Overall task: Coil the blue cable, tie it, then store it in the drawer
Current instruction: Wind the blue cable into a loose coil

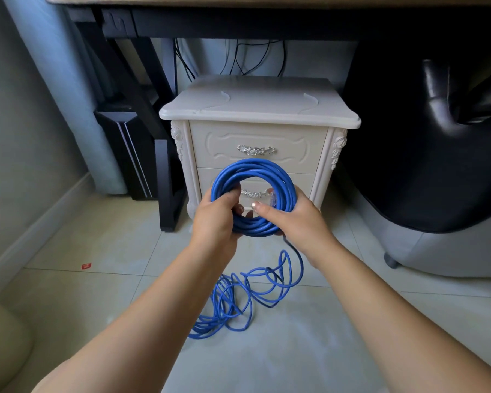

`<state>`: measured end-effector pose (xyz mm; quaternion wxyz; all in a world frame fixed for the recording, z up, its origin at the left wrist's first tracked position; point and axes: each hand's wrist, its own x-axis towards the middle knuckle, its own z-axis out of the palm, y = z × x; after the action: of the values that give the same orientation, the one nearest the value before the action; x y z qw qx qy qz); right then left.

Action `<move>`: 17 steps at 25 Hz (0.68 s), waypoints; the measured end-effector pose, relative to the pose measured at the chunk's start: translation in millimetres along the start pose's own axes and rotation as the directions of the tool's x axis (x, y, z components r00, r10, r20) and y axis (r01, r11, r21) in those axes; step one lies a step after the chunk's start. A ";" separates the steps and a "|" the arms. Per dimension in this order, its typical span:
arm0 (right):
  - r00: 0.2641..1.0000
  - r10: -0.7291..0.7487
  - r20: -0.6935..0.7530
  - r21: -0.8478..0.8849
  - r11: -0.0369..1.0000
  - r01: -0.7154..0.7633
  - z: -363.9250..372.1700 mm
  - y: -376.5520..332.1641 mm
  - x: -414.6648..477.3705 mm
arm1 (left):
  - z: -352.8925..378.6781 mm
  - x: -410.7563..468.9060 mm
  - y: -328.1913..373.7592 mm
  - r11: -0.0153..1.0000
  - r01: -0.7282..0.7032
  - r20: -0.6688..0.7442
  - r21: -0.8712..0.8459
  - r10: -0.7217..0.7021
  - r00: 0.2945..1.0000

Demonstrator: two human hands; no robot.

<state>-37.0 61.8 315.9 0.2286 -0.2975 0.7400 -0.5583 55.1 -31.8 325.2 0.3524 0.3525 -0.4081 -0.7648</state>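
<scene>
Though half-coiled, blue cable [255,165] loose-ended.

Both my arms are stretched out ahead, bare forearms angling in toward each other. My left hand [214,219] curls round the lower left of the blue cable [254,165], fingers hooked through the loop. My right hand [294,218] grips the lower right, thumb across the front.

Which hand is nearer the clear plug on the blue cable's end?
Right. The right hand holds the blue coil right beside the clear plug, thumb just under it; the left hand grips the coil's opposite side, across the opening.
</scene>
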 end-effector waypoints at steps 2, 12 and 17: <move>0.999 0.038 -0.029 0.097 0.995 -0.035 6.1 0.4 3.2 | 1.8 1.7 -2.5 0.997 0.030 -0.016 -0.071 -0.031 0.999; 0.998 0.010 -0.060 -0.061 0.998 -0.014 -2.7 8.1 30.8 | -10.7 26.2 -1.5 0.944 -0.020 0.159 0.329 -0.035 0.987; 0.978 -0.196 0.075 -0.468 0.859 0.208 -4.2 4.4 26.0 | -12.9 25.8 0.9 0.519 -0.484 0.429 0.704 0.232 0.873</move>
<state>-59.3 47.4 312.7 0.0984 -0.4268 0.8156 -0.3781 53.0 -58.4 314.1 0.2477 0.2660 -0.8139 -0.4533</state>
